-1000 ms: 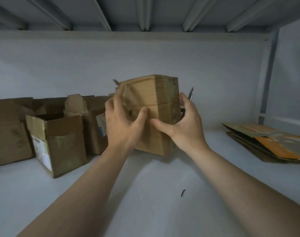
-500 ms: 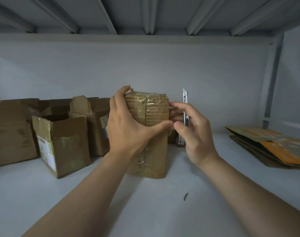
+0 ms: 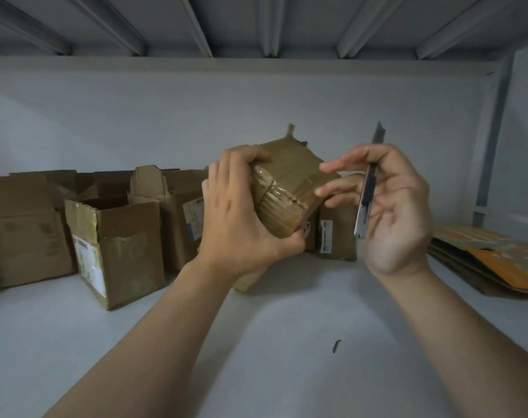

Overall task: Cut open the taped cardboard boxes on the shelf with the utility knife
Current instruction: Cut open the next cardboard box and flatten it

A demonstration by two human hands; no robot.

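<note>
A small brown cardboard box (image 3: 287, 182) wrapped in clear tape is tilted above the white shelf (image 3: 287, 342), one taped end turned toward me. My left hand (image 3: 241, 218) grips it from the left, fingers over the top edge and thumb under the lower corner. My right hand (image 3: 389, 212) holds a metal utility knife (image 3: 366, 194) upright beside the box, blade tip pointing up. Its fingertips reach toward the box's right side.
Several opened cardboard boxes (image 3: 118, 245) stand along the back left of the shelf. A small labelled box (image 3: 336, 233) stands behind the held one. Flattened cardboard sheets (image 3: 492, 260) lie at the right. A small dark scrap (image 3: 336, 346) lies on the shelf in front.
The box went from standing upright on the shelf to tilted in my left hand, its taped end turned toward me. My right hand with the knife moved slightly away to the right.
</note>
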